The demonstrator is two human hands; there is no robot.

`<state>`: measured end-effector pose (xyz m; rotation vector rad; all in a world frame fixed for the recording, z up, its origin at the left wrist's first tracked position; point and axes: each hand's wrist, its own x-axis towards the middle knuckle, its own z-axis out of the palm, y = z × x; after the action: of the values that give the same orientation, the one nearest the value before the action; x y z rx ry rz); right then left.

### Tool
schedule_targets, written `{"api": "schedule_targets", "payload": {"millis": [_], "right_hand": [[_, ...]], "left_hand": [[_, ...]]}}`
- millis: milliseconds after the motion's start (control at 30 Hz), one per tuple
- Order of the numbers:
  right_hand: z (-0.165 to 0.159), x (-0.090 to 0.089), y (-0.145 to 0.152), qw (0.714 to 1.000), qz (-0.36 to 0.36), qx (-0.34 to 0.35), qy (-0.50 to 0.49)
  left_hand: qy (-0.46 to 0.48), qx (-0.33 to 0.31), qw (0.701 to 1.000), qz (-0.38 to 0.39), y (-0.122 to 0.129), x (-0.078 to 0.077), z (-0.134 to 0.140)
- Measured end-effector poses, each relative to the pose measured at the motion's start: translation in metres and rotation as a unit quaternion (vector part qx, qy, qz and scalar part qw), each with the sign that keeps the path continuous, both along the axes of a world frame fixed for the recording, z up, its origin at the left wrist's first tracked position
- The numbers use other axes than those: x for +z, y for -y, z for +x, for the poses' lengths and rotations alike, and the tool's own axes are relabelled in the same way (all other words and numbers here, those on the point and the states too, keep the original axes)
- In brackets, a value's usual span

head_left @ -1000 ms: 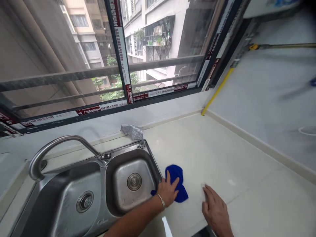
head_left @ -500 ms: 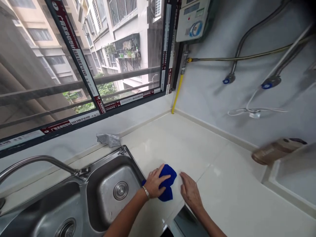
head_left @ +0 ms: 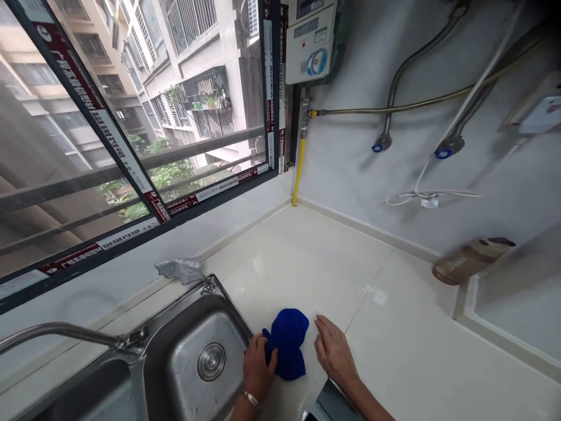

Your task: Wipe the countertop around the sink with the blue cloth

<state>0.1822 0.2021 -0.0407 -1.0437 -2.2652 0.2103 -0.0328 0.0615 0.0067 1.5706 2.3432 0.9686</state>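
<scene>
A dark-framed window [head_left: 125,156], its metal bars stuck with printed red and white strips, fills our view from nine to eleven o'clock. Below, we see a smooth, glossy cream countertop [head_left: 346,251] meeting pale walls. A brushed-metal sink [head_left: 210,328] with rounded bowls is set into it at seven o'clock, its slim arched faucet [head_left: 65,331] at eight. A boxy pale meter [head_left: 309,49] hangs at twelve; a brown, glossy container [head_left: 464,263] with a rounded end lies tilted between three and four. Crumpled, silvery wrapping [head_left: 180,269] sits at eight, behind the sink's corner. At six o'clock, we find a deep-blue, soft-looking cloth [head_left: 287,345], lobed in outline, flat on the countertop just beside the sink. At its eight o'clock, the left hand [head_left: 258,365] grips its edge between thumb and curled fingers; at its three, the right hand [head_left: 335,351] hovers or rests, we cannot tell which, fingers loosely bent and apart from the fabric. A metal bracelet [head_left: 250,399] rings the left wrist.
</scene>
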Motion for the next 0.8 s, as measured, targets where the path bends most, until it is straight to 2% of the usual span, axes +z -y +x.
{"api": "schedule_targets", "payload": {"millis": [200,333,433,500,567,667,733,800], "right_hand": [[0.0,0.001,0.0,1.0,-0.026,-0.001,-0.013],[-0.023,-0.007,0.013,0.996,-0.042,-0.043,-0.059],[-0.057,-0.016,0.034,0.988,-0.075,-0.047,-0.124],[-0.078,-0.016,0.048,0.973,-0.129,-0.031,-0.188],[-0.092,-0.007,0.056,0.942,-0.219,-0.002,-0.254],[-0.096,0.023,0.05,0.883,-0.335,0.053,-0.325],[-0.087,0.049,0.033,0.873,-0.344,0.063,-0.341],[-0.071,0.072,0.008,0.886,-0.318,0.039,-0.336]], "left_hand": [[0.016,0.018,0.998,-0.052,0.003,-0.001,0.01],[0.062,0.021,0.995,-0.071,0.0,-0.002,0.004],[0.105,0.022,0.992,-0.069,-0.003,0.009,0.002],[0.143,0.019,0.988,-0.06,-0.004,0.024,0.003],[0.179,0.022,0.982,-0.048,-0.007,0.044,0.006],[0.212,0.04,0.976,-0.023,-0.015,0.077,0.014],[0.227,0.049,0.973,-0.001,-0.025,0.097,0.018],[0.235,0.066,0.969,0.03,-0.037,0.113,0.019]]}}
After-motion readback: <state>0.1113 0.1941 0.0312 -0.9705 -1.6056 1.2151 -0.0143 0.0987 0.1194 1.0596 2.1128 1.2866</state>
